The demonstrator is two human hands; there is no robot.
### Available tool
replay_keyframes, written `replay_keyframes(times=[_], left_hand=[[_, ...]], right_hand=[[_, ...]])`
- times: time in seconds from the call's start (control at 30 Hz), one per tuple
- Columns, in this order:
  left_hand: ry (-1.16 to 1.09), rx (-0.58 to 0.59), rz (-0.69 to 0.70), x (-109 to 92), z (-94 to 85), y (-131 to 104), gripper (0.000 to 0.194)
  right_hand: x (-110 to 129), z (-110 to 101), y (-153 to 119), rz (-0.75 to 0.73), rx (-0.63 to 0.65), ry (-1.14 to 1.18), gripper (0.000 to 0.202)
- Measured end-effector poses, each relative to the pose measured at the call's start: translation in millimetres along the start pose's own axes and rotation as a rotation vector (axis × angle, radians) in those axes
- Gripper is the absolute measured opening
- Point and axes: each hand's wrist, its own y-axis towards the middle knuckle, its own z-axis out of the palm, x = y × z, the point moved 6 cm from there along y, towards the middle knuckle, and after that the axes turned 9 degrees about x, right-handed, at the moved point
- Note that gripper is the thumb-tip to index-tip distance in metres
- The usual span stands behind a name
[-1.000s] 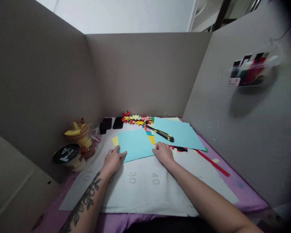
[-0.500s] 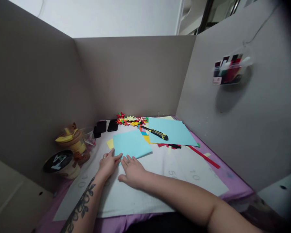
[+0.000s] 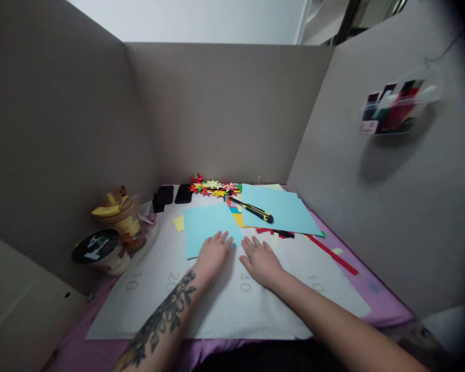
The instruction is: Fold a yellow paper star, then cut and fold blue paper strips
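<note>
A light blue paper [image 3: 203, 225] lies flat on the white sheet in front of me. My left hand [image 3: 216, 251] rests palm down on its lower right part, fingers pointing forward and slightly spread. Beside it my right hand [image 3: 260, 259] lies flat with its fingers apart, fingertips at the paper's lower right corner. Neither hand grips anything. Larger light blue sheets [image 3: 281, 209] lie behind to the right, with a black and yellow cutter knife [image 3: 256, 211] across their left edge.
Folded paper stars [image 3: 213, 188] lie at the back, beside dark phone-like objects [image 3: 183, 194]. Tubs and pots [image 3: 101, 250] stand on the left. A red strip [image 3: 335, 256] lies on the right. Grey panels enclose three sides, and a clear holder [image 3: 397, 108] hangs on the right one.
Both hands have moved right, from the paper's lower left edge to its lower right area. My left hand now lies on the paper. The view has shifted slightly.
</note>
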Motion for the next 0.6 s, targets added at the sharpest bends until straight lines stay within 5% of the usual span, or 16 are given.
replay_keyframes(times=[0.1, 0.23, 0.4, 0.6], left_hand=[[-0.077, 0.092, 0.022, -18.1, 18.3, 8.0, 0.053], [-0.059, 0.083, -0.11, 6.2, 29.7, -24.0, 0.059], [0.062, 0.024, -0.32, 43.5, 23.2, -78.7, 0.049], [0.167, 0.02, -0.474, 40.7, 15.3, -85.6, 0.048]], right_hand=[[1.0, 0.6, -0.2, -0.006, -0.015, -0.018, 0.056], [-0.8, -0.1, -0.7, -0.002, -0.016, -0.024, 0.056], [1.5, -2.6, -1.5, 0.002, -0.001, -0.015, 0.056], [-6.2, -12.1, 2.6, -0.039, 0.043, 0.032, 0.053]])
